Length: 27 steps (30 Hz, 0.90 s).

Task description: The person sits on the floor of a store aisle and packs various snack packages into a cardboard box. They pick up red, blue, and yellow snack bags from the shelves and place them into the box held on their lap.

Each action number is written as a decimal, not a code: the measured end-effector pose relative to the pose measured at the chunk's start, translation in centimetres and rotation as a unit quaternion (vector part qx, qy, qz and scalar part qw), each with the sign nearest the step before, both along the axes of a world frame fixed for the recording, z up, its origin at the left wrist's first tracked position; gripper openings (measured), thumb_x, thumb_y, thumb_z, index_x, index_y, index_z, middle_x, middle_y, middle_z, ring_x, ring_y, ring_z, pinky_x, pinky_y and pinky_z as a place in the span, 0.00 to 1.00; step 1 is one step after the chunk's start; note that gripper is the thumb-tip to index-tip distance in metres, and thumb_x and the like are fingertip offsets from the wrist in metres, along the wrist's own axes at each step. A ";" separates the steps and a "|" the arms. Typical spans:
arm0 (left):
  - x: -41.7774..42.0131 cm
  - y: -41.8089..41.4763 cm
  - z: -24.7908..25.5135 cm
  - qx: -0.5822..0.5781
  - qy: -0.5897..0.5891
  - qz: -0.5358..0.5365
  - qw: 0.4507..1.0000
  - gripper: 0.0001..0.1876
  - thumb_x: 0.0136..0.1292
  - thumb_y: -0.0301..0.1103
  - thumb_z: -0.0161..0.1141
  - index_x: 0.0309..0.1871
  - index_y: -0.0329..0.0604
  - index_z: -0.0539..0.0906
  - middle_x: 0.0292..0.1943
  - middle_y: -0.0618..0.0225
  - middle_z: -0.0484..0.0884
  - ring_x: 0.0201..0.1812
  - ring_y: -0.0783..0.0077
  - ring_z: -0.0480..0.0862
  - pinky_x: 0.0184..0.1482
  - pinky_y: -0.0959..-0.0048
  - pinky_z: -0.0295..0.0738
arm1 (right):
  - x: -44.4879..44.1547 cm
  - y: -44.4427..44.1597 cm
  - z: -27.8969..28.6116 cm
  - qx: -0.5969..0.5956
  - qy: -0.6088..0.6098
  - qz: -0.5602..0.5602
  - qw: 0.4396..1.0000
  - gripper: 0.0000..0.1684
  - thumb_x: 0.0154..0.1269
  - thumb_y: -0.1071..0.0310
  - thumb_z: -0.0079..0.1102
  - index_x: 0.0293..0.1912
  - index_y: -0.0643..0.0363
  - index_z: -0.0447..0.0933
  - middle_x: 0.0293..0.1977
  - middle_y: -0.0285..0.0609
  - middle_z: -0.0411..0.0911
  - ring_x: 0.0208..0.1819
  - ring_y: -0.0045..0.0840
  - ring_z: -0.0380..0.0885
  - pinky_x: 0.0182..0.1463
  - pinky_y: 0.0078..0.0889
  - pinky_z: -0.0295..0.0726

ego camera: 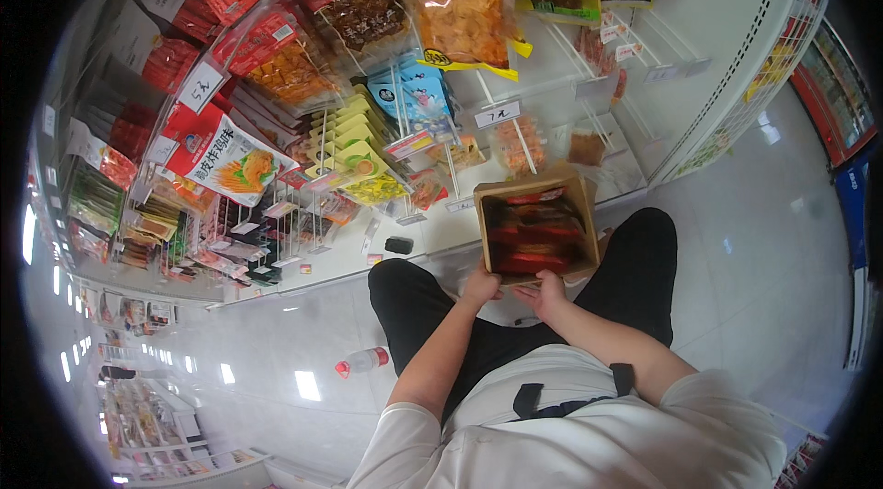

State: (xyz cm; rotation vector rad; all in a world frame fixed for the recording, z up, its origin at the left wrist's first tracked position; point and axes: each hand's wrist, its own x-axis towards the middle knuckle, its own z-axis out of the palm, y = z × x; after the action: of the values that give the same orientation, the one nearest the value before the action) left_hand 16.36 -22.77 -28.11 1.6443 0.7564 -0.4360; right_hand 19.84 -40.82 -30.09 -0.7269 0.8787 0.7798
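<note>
An open cardboard box (pixel 595 202) stands between my knees, tilted so that its inside faces me. Red and dark snack packets (pixel 538 230) lie stacked in it. My left hand (pixel 481 284) grips the box's near left corner, its fingers partly hidden. With thumb on the near edge and fingers under it, my right hand (pixel 545 294) holds the same side of the box. Beyond the box, small bagged snacks (pixel 519 147) hang on the lowest hooks of a shop rack.
Hooks with handwritten price tags (pixel 497 115) jut out above the box. A large yellow snack bag (pixel 463 13) hangs higher up. A black object (pixel 399 245) lies on the white bottom shelf (pixel 441 234). On the floor at left lies a plastic bottle (pixel 361 362). Freezers (pixel 838 89) stand far right.
</note>
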 end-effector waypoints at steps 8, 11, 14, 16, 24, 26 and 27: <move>-0.8 -0.9 -0.4 -0.024 0.006 -0.030 0.999 0.43 0.65 0.31 0.57 0.83 0.49 0.53 0.44 0.47 0.87 0.27 0.57 0.91 0.28 0.61 0.88 | -1.0 -1.4 -0.9 -0.013 0.009 0.000 1.000 0.31 0.68 0.61 0.50 0.67 0.60 0.61 0.63 0.64 0.71 0.60 0.60 0.78 0.66 0.63 0.80; -0.8 -1.0 1.9 0.017 0.055 -0.117 0.991 0.42 0.66 0.32 0.58 0.82 0.48 0.53 0.43 0.48 0.87 0.26 0.57 0.90 0.27 0.62 0.87 | -1.1 -2.0 -0.7 -0.022 0.024 0.016 0.999 0.29 0.68 0.61 0.50 0.65 0.60 0.62 0.64 0.65 0.70 0.60 0.60 0.77 0.67 0.62 0.79; -2.2 -0.3 1.4 0.005 0.027 -0.103 0.994 0.40 0.68 0.39 0.60 0.81 0.47 0.57 0.45 0.46 0.87 0.26 0.57 0.89 0.26 0.62 0.86 | -1.5 -1.5 -0.3 -0.018 0.015 0.029 0.999 0.27 0.67 0.61 0.51 0.63 0.58 0.64 0.64 0.63 0.70 0.60 0.59 0.77 0.66 0.60 0.80; -2.4 0.3 1.5 0.030 0.021 -0.127 0.991 0.36 0.70 0.43 0.63 0.77 0.42 0.63 0.47 0.49 0.87 0.27 0.59 0.89 0.28 0.62 0.87 | -1.5 -1.2 -1.1 -0.040 0.004 0.036 0.999 0.25 0.67 0.61 0.52 0.62 0.55 0.65 0.60 0.59 0.72 0.57 0.55 0.79 0.59 0.56 0.82; -1.4 6.6 4.1 0.100 -0.027 -0.264 0.959 0.31 0.74 0.49 0.61 0.73 0.42 0.74 0.44 0.56 0.89 0.36 0.63 0.89 0.40 0.64 0.84 | -1.1 -1.1 -0.7 -0.155 -0.020 0.067 0.985 0.17 0.63 0.61 0.57 0.52 0.48 0.71 0.54 0.43 0.73 0.48 0.38 0.78 0.45 0.49 0.81; -1.2 11.4 0.8 0.226 -0.120 -0.198 0.946 0.27 0.76 0.50 0.57 0.68 0.41 0.79 0.40 0.53 0.89 0.41 0.59 0.90 0.48 0.60 0.83 | -1.9 -0.3 -0.7 -0.139 -0.022 0.061 0.988 0.16 0.63 0.63 0.57 0.51 0.48 0.71 0.50 0.42 0.74 0.45 0.35 0.78 0.43 0.46 0.81; 3.8 9.5 6.2 0.213 -0.128 -0.173 0.953 0.24 0.75 0.46 0.58 0.66 0.42 0.80 0.41 0.52 0.90 0.44 0.51 0.90 0.50 0.55 0.83 | -0.1 -2.1 -1.6 -0.155 -0.029 0.017 0.987 0.16 0.63 0.63 0.57 0.51 0.48 0.72 0.47 0.41 0.75 0.44 0.34 0.77 0.42 0.45 0.80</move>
State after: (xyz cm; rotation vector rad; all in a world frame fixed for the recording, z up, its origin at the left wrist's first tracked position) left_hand 20.19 -13.23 -21.91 2.2055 0.3777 -0.3047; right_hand 19.70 -42.90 -31.71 -1.0360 0.9486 0.6546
